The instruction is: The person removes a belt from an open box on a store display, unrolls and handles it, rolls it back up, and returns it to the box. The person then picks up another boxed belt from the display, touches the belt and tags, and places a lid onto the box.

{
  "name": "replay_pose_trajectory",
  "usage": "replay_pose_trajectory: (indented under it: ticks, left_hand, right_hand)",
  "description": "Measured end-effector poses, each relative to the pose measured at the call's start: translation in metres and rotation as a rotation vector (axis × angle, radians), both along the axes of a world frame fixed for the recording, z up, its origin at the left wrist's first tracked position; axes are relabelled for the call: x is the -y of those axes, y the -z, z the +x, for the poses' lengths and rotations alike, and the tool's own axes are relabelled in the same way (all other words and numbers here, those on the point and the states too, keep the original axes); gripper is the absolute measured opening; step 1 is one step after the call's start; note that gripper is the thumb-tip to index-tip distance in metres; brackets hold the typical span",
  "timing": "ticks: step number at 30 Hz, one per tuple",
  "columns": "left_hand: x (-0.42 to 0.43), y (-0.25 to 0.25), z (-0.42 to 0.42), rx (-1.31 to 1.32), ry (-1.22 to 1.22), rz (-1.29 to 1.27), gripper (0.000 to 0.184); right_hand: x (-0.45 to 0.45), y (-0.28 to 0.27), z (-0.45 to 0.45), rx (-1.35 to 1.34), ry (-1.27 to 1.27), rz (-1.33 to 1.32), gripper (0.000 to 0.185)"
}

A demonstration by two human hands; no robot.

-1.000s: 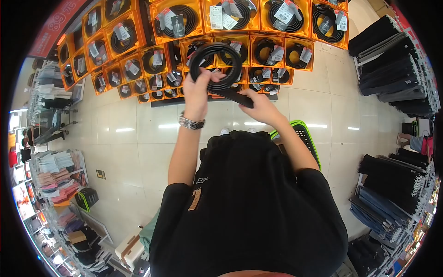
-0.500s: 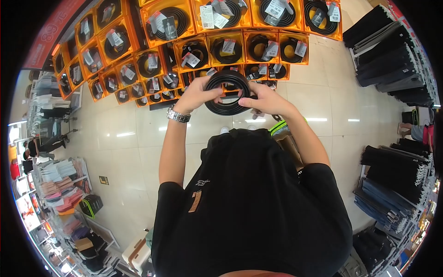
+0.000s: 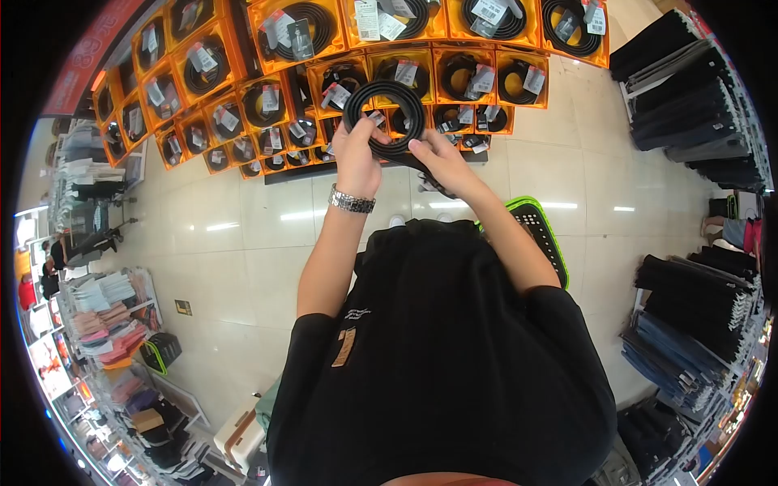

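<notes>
A black belt [image 3: 416, 109], rolled into a coil, is held up in front of the display of boxed belts. My left hand [image 3: 356, 154], with a metal watch [image 3: 352, 199] on the wrist, grips the coil's lower left side. At its lower right, my right hand [image 3: 444, 164] has its thumb and fingers on the belt. A loose end of the belt [image 3: 436, 185] hangs below the right hand. Behind the coil stand rows of orange boxes [image 3: 478, 50], each with a coiled belt and tags; the coil hides part of some.
A black basket with a green rim [image 3: 541, 231] is beside my right arm. Racks of dark trousers [image 3: 685, 97] and jeans [image 3: 673, 356] line the right. Folded clothes [image 3: 105, 320] and another green-rimmed basket [image 3: 160, 353] are at the left. A tiled floor [image 3: 243, 251] lies between.
The coiled belt has moved up and slightly left, and its ring now faces me more. My left hand has shifted beneath its left side. More of the green-rimmed basket shows.
</notes>
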State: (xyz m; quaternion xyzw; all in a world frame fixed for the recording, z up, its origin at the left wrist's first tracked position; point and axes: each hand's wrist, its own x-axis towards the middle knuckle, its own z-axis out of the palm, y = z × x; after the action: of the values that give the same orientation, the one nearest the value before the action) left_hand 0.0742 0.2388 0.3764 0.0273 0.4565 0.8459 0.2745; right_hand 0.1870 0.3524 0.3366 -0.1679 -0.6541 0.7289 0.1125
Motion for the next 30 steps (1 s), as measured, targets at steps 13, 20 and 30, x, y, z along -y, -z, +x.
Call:
replay_pose_trajectory:
  ticks: [13,20,30]
  left_hand:
    - [-0.021,-0.013,0.021,-0.255,-0.151,-0.047,0.008]
    - [-0.015,-0.018,0.046,-0.226,-0.042,0.000,0.013]
    - [0.010,-0.021,0.040,-0.079,0.197,0.000,0.014]
  right_hand:
    - [0.049,0.007,0.038,0.065,-0.461,-1.166,0.058]
    - [0.037,0.023,0.005,-0.164,0.433,-1.351,0.021]
    - [-0.007,-0.004,0.027,-0.196,0.571,-0.903,0.033]
